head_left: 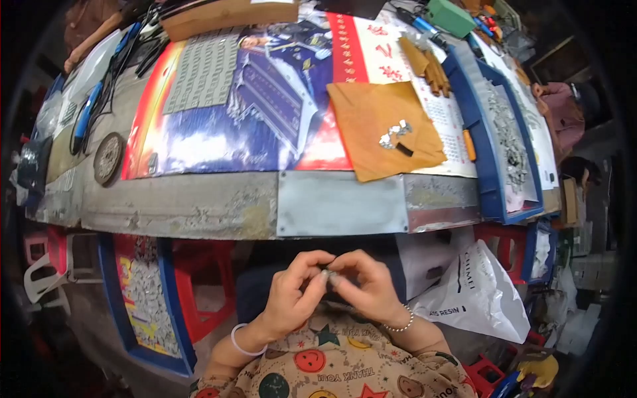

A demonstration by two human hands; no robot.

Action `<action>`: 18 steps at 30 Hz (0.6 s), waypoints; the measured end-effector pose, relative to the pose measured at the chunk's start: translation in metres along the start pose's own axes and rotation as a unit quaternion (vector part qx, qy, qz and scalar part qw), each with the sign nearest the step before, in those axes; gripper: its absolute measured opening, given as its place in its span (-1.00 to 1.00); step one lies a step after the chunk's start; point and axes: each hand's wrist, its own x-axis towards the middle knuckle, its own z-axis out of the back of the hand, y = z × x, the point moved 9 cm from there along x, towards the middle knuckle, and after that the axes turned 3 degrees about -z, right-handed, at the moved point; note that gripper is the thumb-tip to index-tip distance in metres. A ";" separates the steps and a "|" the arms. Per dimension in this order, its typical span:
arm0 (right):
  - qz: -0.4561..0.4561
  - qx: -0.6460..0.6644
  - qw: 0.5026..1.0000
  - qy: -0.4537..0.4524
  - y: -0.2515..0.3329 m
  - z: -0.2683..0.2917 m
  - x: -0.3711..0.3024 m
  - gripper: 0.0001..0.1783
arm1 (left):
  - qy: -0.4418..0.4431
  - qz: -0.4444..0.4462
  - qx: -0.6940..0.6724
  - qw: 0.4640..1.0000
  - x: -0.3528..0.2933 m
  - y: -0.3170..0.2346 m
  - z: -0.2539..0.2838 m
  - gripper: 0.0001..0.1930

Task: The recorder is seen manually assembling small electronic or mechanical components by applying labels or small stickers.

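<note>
We hold our 2 hands close over our lap. Our left hand (292,292) and right hand (368,285) both pinch 1 small metal piece (327,273) between the fingertips.

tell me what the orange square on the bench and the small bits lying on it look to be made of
Orange square: looks like soft cloth or suede, matte, with slightly curled edges; which one is unclear. Small bits: likely bare metal, since they glint silver-white. The dark piece beside them is dull black, material unclear.
</note>
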 end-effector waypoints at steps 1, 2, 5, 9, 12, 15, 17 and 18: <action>-0.001 -0.029 1.000 0.009 0.000 -0.001 0.000 -0.79 | 0.002 0.007 -0.006 1.000 -0.002 0.002 0.001 -0.73; 0.001 -0.036 0.999 0.003 0.005 0.004 0.001 -0.79 | 0.002 0.007 -0.022 1.000 -0.002 0.002 0.001 -0.73; 0.053 -0.105 0.993 -0.019 0.025 0.021 0.007 -0.84 | 0.037 0.064 -0.078 0.994 -0.005 0.012 -0.001 -0.75; 0.104 -0.214 0.955 -0.176 0.062 0.087 0.023 -0.90 | 0.031 0.043 -0.091 0.994 -0.006 0.013 0.001 -0.74; 0.117 -0.219 0.935 -0.252 0.073 0.129 0.046 -0.90 | 0.053 0.075 -0.098 0.991 -0.009 0.014 -0.001 -0.75; 0.134 -0.318 0.901 -0.261 0.080 0.154 0.077 -0.86 | 0.051 0.074 -0.092 0.992 -0.012 0.014 0.001 -0.76; 0.117 -0.343 0.897 -0.252 0.079 0.167 0.098 -0.84 | 0.052 0.072 -0.095 0.992 -0.013 0.014 0.001 -0.76; 0.119 -0.345 0.896 -0.253 0.079 0.172 0.105 -0.84 | 0.051 0.076 -0.098 0.991 -0.015 0.015 0.002 -0.75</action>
